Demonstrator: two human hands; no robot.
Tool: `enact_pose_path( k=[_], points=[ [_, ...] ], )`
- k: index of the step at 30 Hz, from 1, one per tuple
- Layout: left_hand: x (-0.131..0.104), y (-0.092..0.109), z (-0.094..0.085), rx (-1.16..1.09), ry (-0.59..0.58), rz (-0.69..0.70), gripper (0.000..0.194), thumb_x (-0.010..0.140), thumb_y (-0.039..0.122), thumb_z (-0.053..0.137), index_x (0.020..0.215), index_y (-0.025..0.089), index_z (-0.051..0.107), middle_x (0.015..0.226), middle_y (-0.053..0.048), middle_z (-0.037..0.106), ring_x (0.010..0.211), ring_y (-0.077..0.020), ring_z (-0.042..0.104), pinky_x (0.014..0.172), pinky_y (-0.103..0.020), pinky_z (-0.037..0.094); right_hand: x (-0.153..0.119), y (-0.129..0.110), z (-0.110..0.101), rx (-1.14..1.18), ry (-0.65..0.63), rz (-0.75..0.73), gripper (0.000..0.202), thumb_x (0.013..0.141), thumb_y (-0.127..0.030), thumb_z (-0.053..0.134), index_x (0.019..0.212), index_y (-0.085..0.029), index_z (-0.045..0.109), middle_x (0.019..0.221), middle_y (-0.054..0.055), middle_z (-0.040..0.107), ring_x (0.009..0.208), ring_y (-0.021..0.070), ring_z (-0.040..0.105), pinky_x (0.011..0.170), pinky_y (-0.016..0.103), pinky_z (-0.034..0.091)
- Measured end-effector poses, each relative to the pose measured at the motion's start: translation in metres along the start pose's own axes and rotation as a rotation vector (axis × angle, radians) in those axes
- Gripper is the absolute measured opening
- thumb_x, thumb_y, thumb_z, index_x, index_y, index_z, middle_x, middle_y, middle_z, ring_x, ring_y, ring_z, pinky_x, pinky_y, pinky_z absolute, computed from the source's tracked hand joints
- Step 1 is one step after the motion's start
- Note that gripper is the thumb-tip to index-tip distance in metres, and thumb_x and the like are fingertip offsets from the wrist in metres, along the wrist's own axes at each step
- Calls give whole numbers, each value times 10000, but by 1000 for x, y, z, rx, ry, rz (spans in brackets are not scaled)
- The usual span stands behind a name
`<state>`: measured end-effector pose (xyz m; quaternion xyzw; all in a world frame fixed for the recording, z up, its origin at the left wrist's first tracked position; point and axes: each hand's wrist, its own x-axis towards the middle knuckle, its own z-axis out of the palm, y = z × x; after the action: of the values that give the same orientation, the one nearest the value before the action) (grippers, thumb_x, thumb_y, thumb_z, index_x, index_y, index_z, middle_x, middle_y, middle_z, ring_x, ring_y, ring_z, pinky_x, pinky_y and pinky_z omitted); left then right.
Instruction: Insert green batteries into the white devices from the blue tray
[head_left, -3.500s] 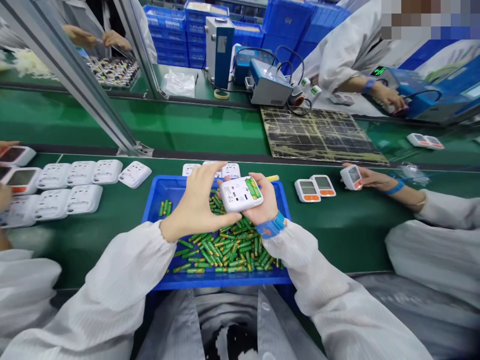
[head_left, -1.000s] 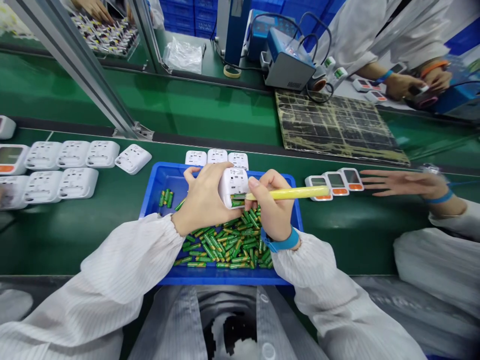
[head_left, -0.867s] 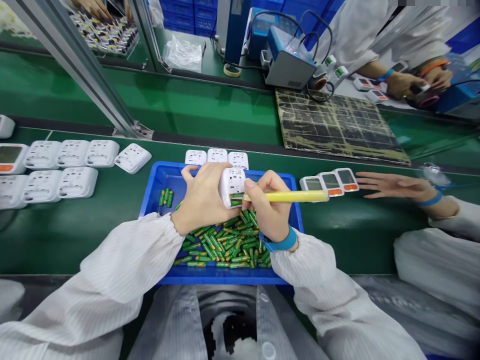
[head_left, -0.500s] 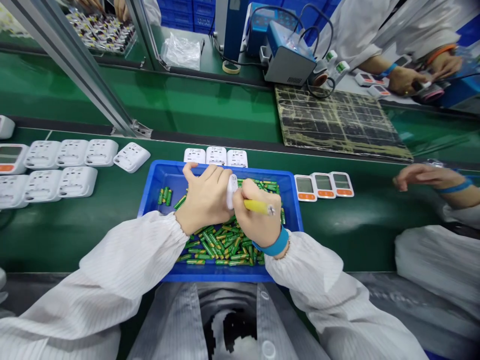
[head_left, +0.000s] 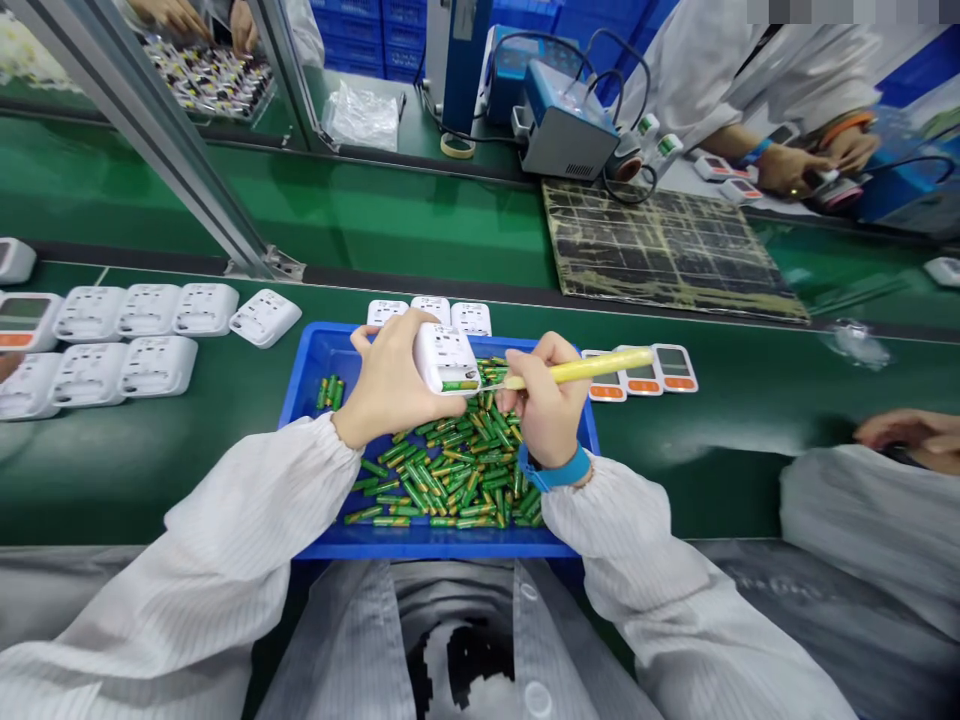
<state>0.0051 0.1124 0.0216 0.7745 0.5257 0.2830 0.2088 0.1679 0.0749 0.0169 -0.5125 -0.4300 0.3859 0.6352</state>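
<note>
My left hand [head_left: 394, 385] holds a white device [head_left: 448, 352] over the blue bin [head_left: 442, 545], its back facing up. A green battery [head_left: 459, 385] lies in the slot along the device's near edge. Closed round a yellow-handled tool [head_left: 600, 367], my right hand [head_left: 553, 400] is just right of the device. The tool's thin tip is at the device's near right corner. Beneath both hands, many loose green batteries [head_left: 450, 480] fill much of the bin.
White devices [head_left: 157, 365] stand in rows at left; three more [head_left: 471, 319] lie behind the bin. Devices with screens [head_left: 675, 368] are at right. A co-worker's hand [head_left: 911, 430] is at far right. A metal post [head_left: 172, 160] and a black board [head_left: 667, 250] are beyond.
The device has turned from edge-on to show its back and battery. My right hand has moved right, and the tool now points left. The co-worker's hand at right has moved nearer and rightward.
</note>
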Motion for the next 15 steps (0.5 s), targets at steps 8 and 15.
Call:
enact_pose_path(
  k=[8,15],
  points=[
    [-3,1,1,10,24,69,698,483,396,801,1084,247,479,1139,-38,640,1062,-314,585,989,-489,271,-1,-1,0,-17,8,-14,340,811,-213,623,581,-246,374,382,-94,417,343,95,377,410,243,309],
    [-5,2,4,-29,73,22,720,478,366,803,1109,243,478,1124,-32,638,1049,-300,591,975,-475,291,3,0,1,120,-50,128,308,801,-230,618,613,-243,374,376,-95,462,323,92,401,386,221,344]
  ],
)
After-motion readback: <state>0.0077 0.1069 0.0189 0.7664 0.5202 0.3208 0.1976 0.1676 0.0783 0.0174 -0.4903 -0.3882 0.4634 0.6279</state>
